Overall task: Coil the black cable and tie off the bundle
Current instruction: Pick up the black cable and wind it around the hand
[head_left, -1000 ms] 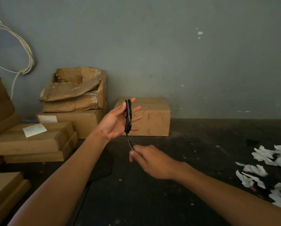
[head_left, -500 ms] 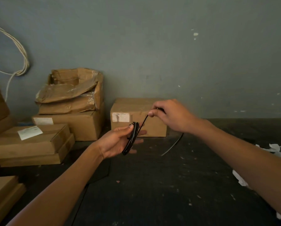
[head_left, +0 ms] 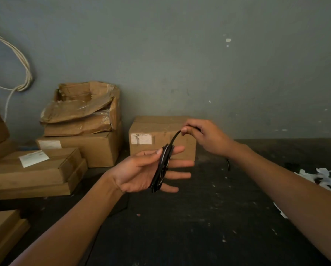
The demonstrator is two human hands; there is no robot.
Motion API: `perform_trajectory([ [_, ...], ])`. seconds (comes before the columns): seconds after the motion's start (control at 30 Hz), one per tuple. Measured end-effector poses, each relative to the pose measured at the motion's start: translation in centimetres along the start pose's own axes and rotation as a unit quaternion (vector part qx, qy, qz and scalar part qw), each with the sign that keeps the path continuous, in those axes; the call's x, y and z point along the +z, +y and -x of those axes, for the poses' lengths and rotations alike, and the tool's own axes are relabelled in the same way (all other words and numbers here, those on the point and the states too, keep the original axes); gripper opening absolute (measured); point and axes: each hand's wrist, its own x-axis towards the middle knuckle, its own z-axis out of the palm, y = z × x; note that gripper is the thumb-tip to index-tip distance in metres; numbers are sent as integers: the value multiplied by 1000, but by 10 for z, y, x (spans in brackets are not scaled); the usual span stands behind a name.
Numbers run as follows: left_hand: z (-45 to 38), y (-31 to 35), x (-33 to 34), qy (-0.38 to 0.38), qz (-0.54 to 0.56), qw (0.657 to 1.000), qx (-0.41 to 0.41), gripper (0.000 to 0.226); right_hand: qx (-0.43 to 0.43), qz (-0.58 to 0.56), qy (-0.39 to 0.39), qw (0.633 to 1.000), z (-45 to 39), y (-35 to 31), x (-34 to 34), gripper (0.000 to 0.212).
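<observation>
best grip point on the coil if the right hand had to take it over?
Probably the upper arc of the coil, coming from the right and above. It stands on edge across the left hand, thumb pinning the near face, fingers behind, so only the rim near the top is free. The right hand already pinches the loose tail just above it. Pinch across all strands so loops stay together.

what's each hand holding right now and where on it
Left hand holds the black cable coil around its fingers; right hand pinches the cable's loose tail just beyond the coil.
</observation>
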Motion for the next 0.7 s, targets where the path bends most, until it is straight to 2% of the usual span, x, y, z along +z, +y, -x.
perform_trajectory([
  [0.13,-7,17,14,-43,7,997,63,48,6,-40,14,999,13,8,17,18],
  [0.2,-13,27,20,-56,12,994,90,45,30,-70,-15,997,20,15,32,16],
  [0.4,-29,50,22,-51,5,989,137,43,67,-87,-45,993,47,-2,78,20],
  [0.5,-34,55,18,-9,0,989,151,43,73,-121,-69,988,57,-19,91,21],
  [0.7,-37,49,-3,147,11,973,176,42,90,-103,-98,986,66,-34,104,18],
])
